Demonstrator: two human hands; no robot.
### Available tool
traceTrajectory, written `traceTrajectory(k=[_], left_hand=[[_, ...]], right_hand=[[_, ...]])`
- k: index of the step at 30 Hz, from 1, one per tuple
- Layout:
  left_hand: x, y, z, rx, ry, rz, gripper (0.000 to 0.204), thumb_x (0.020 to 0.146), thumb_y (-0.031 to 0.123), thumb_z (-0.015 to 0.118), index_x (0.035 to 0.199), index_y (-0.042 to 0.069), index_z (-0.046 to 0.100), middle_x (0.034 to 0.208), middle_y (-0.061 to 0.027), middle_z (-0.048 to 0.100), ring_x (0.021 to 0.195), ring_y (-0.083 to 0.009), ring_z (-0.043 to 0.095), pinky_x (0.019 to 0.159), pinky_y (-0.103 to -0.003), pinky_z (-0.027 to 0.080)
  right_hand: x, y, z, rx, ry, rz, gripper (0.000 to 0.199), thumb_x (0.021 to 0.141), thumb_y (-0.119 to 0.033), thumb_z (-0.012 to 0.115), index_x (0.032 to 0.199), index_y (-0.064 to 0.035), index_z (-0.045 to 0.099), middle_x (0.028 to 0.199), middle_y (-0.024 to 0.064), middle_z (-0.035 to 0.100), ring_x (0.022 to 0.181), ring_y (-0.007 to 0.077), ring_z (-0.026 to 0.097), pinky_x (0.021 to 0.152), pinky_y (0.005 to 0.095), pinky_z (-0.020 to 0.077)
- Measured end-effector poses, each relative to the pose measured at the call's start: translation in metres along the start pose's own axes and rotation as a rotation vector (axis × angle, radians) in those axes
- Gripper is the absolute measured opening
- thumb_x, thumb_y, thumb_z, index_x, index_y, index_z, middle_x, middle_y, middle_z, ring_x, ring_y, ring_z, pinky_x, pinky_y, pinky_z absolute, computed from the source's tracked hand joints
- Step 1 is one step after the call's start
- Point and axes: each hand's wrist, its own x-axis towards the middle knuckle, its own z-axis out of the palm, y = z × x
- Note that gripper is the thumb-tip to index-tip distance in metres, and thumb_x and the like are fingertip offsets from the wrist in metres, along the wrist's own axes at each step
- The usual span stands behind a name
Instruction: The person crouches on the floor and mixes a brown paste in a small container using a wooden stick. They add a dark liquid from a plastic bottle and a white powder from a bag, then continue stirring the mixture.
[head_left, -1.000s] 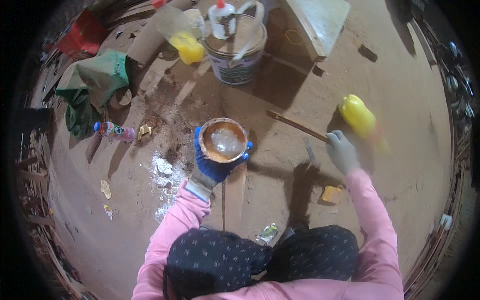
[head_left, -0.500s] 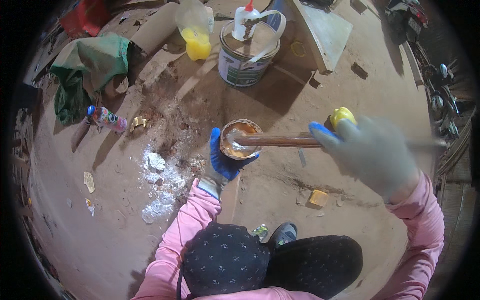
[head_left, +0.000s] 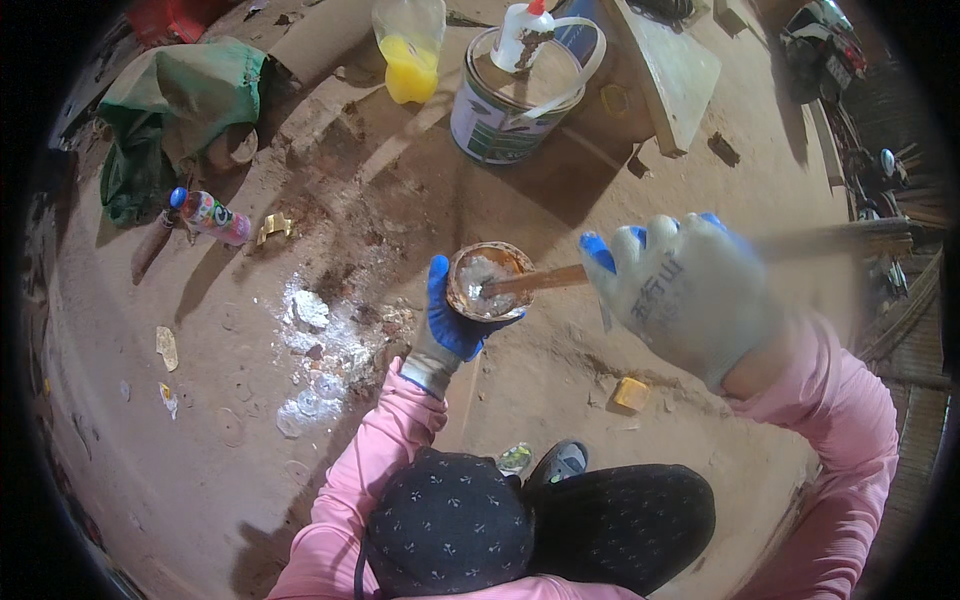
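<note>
My left hand, in a blue and white glove, grips a small round bowl of whitish paste from below, low over the dirt ground. My right hand, in a grey glove with blue fingertips, is raised close to the camera and holds a long wooden stick. The stick's tip rests in the paste inside the bowl. Pink sleeves cover both forearms. My dark patterned knees fill the lower middle.
A paint can with a white glue bottle on its lid stands at the top. Beside it is a bag of yellow liquid. A green cloth and small bottle lie left. White spill marks the ground. A wooden board lies top right.
My right hand left the ground by a yellow object, picked up the stick and brought its tip into the bowl. The bowl stayed in my left hand.
</note>
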Motion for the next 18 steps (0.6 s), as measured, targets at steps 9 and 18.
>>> traceTrajectory(k=[9, 18], left_hand=[[0.011, -0.002, -0.001, -0.014, 0.011, -0.016, 0.081, 0.092, 0.075, 0.052, 0.145, 0.013, 0.054, 0.149, -0.0165, 0.053, 0.135, -0.0407, 0.053, 0.107, -0.068, 0.045], [0.014, -0.008, 0.001, 0.052, 0.042, -0.012, 0.086, 0.091, 0.077, 0.051, 0.149, 0.013, 0.051, 0.151, -0.0171, 0.051, 0.137, -0.0407, 0.051, 0.109, -0.068, 0.043]], right_hand=[[-0.005, -0.006, 0.006, 0.029, -0.366, 0.144, 0.016, 0.097, -0.03, 0.057, 0.107, -0.018, 0.054, 0.097, 0.0033, 0.06, 0.095, 0.0234, 0.063, 0.086, 0.0393, 0.0513], [-0.008, 0.0, 0.015, 0.024, -0.218, 0.088, 0.019, 0.099, -0.03, 0.056, 0.114, -0.0185, 0.057, 0.102, 0.0023, 0.059, 0.098, 0.021, 0.061, 0.09, 0.0399, 0.0491]])
